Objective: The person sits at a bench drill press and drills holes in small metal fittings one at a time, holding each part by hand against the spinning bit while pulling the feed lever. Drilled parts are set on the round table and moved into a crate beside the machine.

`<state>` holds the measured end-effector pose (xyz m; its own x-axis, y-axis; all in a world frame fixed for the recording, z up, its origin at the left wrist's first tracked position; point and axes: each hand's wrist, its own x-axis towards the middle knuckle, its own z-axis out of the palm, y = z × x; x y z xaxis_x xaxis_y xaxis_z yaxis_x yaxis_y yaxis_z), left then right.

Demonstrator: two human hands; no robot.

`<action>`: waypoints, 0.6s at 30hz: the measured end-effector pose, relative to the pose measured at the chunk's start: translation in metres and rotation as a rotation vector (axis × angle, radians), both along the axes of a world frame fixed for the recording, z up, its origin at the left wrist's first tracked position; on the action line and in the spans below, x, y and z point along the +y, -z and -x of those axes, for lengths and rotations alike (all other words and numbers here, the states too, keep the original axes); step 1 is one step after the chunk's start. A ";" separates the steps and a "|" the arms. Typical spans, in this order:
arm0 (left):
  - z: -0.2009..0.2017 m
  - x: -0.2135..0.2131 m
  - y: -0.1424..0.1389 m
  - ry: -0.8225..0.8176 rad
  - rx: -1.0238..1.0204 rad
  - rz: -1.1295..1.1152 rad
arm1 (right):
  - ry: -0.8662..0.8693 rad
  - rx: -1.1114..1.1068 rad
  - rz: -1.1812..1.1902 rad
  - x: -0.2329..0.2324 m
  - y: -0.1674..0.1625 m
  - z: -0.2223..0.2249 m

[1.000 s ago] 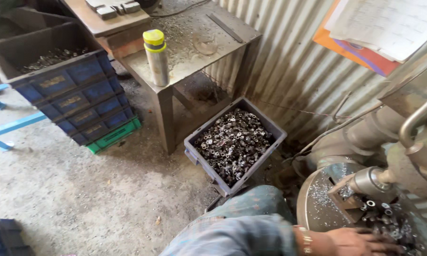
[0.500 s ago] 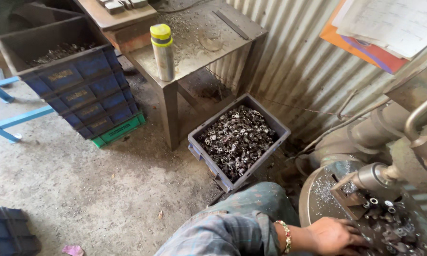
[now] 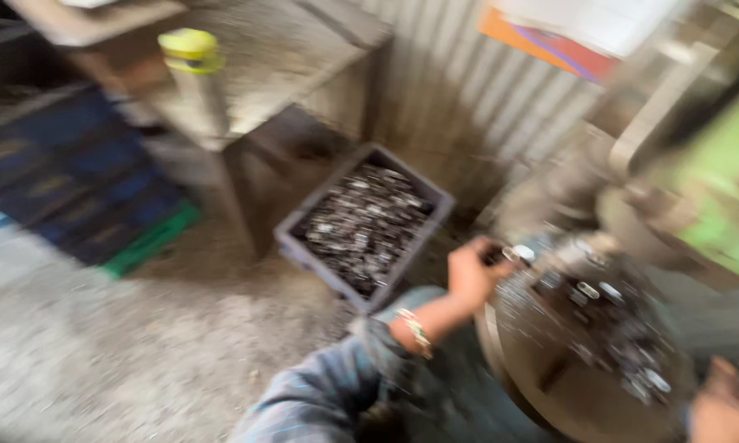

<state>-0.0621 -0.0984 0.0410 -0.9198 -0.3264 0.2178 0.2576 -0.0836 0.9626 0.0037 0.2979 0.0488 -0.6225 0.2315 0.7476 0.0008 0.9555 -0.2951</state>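
The view is smeared by motion. My left hand (image 3: 468, 275), with a bracelet at the wrist and a plaid sleeve, is curled into a fist at the left rim of a round metal tray (image 3: 542, 385). It seems closed on a few small metal parts. The tray holds several small metal parts (image 3: 599, 303). Just left of this hand a grey crate (image 3: 304, 250) full of similar metal pieces stands on the floor. My right hand (image 3: 722, 402) shows only partly at the bottom right corner, by the tray's near edge; its fingers are not clear.
A green machine (image 3: 714, 189) rises to the right above the tray. A metal table (image 3: 304, 57) with a yellow-capped can (image 3: 193, 78) stands behind the crate. Blue crates (image 3: 74, 180) are stacked at left. A corrugated metal wall (image 3: 468, 90) runs behind. The floor is gritty concrete (image 3: 123, 344).
My left hand has pulled out of the pile on the tray and moved left to the tray's rim, closing into a fist. My right hand has come into view. The camera swung right.
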 end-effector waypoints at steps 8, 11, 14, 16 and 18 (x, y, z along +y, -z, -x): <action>-0.005 -0.008 -0.038 0.097 0.084 0.187 | -0.206 0.095 0.532 -0.005 0.006 -0.014; -0.005 -0.006 -0.044 0.164 0.085 0.203 | -0.225 0.110 0.561 -0.020 -0.006 -0.015; -0.002 -0.008 -0.046 0.218 0.114 0.210 | -0.172 0.095 0.540 -0.025 -0.014 -0.018; 0.002 -0.011 -0.044 0.218 0.190 0.316 | -0.168 0.096 0.535 -0.025 -0.014 -0.019; 0.007 -0.014 -0.041 0.178 0.317 0.527 | -0.181 0.110 0.541 -0.023 -0.011 -0.020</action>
<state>-0.0694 -0.1127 0.0818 -0.8146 0.0505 0.5778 0.5624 0.3124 0.7656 0.0234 0.2748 0.0603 -0.6134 0.4956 0.6149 -0.2065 0.6509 -0.7305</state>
